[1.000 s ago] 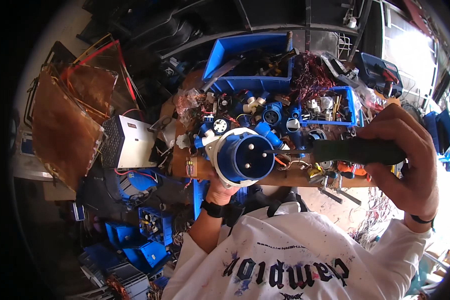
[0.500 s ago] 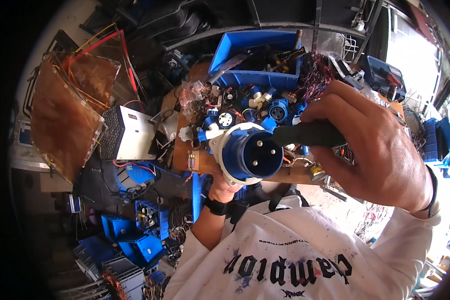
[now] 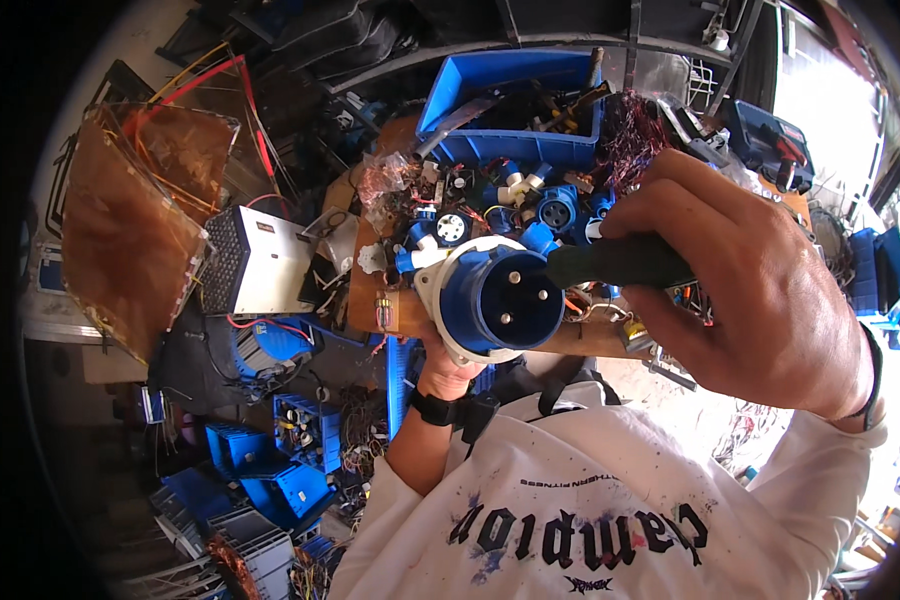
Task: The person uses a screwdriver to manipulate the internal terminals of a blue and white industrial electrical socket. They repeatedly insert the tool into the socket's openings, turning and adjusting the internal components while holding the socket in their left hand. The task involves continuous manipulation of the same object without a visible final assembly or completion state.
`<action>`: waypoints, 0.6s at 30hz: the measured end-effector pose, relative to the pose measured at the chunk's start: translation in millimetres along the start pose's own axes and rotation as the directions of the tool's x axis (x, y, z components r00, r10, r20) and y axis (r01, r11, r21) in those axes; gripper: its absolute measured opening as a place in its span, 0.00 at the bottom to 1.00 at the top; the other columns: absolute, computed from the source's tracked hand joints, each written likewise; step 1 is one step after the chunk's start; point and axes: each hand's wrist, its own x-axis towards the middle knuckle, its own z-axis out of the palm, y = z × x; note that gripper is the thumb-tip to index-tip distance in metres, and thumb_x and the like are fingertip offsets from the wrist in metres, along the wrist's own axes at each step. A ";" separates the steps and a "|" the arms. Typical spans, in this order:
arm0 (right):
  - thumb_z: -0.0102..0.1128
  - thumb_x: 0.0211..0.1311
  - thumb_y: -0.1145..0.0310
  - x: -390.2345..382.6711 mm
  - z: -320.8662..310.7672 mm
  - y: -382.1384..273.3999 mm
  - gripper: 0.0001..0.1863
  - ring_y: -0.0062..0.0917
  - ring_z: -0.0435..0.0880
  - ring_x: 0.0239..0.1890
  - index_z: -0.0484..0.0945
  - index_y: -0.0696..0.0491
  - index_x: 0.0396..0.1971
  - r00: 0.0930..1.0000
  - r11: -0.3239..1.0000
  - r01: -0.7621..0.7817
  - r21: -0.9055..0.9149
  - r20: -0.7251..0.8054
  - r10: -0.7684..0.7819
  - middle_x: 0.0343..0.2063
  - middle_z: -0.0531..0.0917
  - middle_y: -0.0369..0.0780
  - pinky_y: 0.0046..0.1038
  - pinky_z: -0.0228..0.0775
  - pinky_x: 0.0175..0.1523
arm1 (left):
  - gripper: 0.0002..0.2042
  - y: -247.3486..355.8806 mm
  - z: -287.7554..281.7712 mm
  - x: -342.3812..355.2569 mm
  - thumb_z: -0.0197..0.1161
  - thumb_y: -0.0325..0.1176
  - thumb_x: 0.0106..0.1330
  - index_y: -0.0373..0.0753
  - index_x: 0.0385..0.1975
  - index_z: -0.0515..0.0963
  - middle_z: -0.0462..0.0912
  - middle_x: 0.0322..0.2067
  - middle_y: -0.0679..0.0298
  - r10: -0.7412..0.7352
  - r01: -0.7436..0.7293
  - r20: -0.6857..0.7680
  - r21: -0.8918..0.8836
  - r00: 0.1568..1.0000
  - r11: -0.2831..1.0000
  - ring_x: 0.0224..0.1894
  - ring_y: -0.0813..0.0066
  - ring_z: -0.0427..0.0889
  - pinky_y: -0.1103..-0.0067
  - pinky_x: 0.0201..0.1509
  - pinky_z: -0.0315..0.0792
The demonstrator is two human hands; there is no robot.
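Between gripping right fingers (image 3: pixel 652 211) lies a dark handle (image 3: pixel 610 263), the left hand (image 3: pixel 448 374) holding a blue plug (image 3: pixel 498 298).

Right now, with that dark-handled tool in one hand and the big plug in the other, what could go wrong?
The dark-handled tool in the right fingers overlaps the blue-and-white plug in this view; its tip is hidden, so a slip might scrape the pins. The plug appears held up near the wooden table, so loose fingers on the left hand might let it drop. Any small piece that falls could get lost among the crowded connectors.
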 end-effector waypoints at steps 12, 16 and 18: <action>0.71 0.42 0.76 27.0 7.6 10.4 0.17 0.34 0.80 0.37 0.78 0.56 0.36 0.939 0.926 0.342 -0.162 0.012 -0.345 0.36 0.77 0.42 0.34 0.74 0.39 | 0.53 2.2 -12.1 -4.2 0.54 0.80 0.47 0.52 0.71 0.54 0.61 0.68 0.54 -0.075 0.074 -0.047 -0.040 0.996 0.996 0.67 0.42 0.64 0.32 0.61 0.59; 0.71 0.46 0.74 30.9 20.2 -1.4 0.16 0.35 0.83 0.35 0.78 0.57 0.37 0.979 0.981 0.160 -0.109 -0.109 -0.172 0.35 0.77 0.42 0.34 0.75 0.35 | 0.53 5.6 -27.7 -5.6 0.53 0.80 0.48 0.52 0.71 0.54 0.60 0.69 0.55 -0.052 0.051 -0.015 -0.045 0.999 0.998 0.67 0.41 0.64 0.31 0.61 0.58; 0.72 0.48 0.73 32.6 25.0 -8.2 0.16 0.36 0.84 0.34 0.77 0.57 0.37 0.994 0.996 0.016 -0.091 -0.109 -0.026 0.36 0.76 0.42 0.34 0.76 0.34 | 0.53 9.2 -22.5 -7.1 0.53 0.80 0.48 0.51 0.71 0.54 0.59 0.69 0.55 0.015 -0.015 -0.021 0.004 1.000 1.000 0.67 0.41 0.64 0.31 0.61 0.59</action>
